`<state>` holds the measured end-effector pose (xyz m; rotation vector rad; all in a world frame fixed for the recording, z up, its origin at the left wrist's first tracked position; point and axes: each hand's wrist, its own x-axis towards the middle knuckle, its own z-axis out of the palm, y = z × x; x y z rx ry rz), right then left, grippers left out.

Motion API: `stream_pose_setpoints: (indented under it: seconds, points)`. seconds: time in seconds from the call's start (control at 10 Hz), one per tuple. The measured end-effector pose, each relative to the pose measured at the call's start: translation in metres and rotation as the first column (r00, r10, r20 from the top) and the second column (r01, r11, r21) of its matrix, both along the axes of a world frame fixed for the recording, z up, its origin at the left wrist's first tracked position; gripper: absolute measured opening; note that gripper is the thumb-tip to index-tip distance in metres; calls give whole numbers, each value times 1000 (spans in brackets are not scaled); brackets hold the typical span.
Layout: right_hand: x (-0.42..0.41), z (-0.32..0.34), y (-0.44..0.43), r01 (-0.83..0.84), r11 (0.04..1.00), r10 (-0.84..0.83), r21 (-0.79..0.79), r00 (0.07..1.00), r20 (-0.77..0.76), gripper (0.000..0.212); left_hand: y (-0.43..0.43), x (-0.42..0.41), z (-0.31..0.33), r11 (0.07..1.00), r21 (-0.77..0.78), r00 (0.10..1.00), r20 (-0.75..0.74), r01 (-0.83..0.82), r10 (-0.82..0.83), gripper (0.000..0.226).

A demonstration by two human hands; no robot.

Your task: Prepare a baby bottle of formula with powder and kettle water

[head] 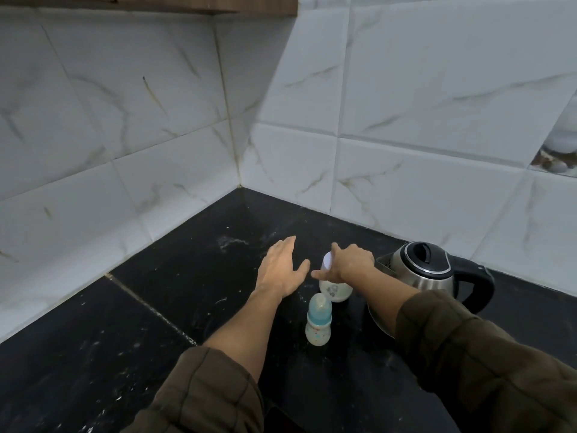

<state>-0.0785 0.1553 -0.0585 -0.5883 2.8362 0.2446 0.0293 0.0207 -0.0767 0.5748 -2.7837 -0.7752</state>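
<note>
Here the right hand (351,264) grips the powder jar (335,290) beside the kettle (421,270); left hand (282,270) splayed over bare counter (175,276).

Baby bottle (318,320) stands upright on the counter (131,332), nearest the person, with the powder container (334,284) just behind it and slightly right, also on the counter. Kettle (427,276) sits right of both, near the right-hand wall (437,126), handle pointing right; the counter corner where the two walls meet lies behind everything. Right hand (349,264) rests on top of the powder container, its forearm crossing in front of the kettle, and left hand (282,267) is spread over the counter just left of the container, not touching it.
</note>
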Motion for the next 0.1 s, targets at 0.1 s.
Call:
stream_pose_setpoints:
  seconds: [0.1]
  points:
    - [2,17,-4,-19,998,15,-62,998,-66,108,-2,-7,16,996,-93,997,-79,-1,-7,69]
